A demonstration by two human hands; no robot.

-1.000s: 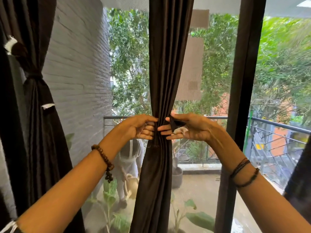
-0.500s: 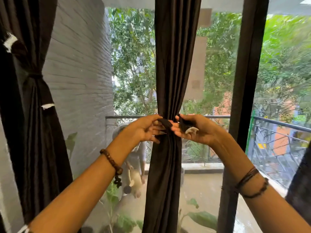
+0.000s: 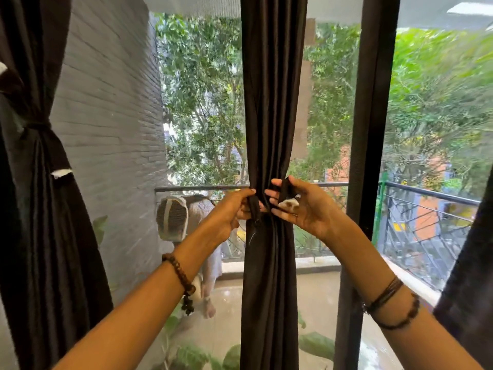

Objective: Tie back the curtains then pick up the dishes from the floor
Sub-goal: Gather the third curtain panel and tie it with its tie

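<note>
A dark brown curtain (image 3: 272, 102) hangs gathered in the middle of the window. My left hand (image 3: 232, 212) pinches one end of the dark tie-back strap (image 3: 253, 206) against the curtain's left side. My right hand (image 3: 301, 206) holds the strap's other end (image 3: 286, 193), which carries a white patch, just right of the gathered cloth. At the left a second dark curtain (image 3: 40, 182) hangs with a tie around it. No dishes are in view.
A dark window frame post (image 3: 368, 129) stands right of the curtain. Another dark curtain edge (image 3: 469, 289) hangs at far right. Beyond the glass lie a balcony with a railing (image 3: 426, 193), plants, and a person (image 3: 186, 228) bending down. A grey brick wall (image 3: 106, 129) stands at left.
Both hands have drawn closer around the curtain, the left now pinching a strap end at the cloth. The view shifted so the curtain sits more to the right.
</note>
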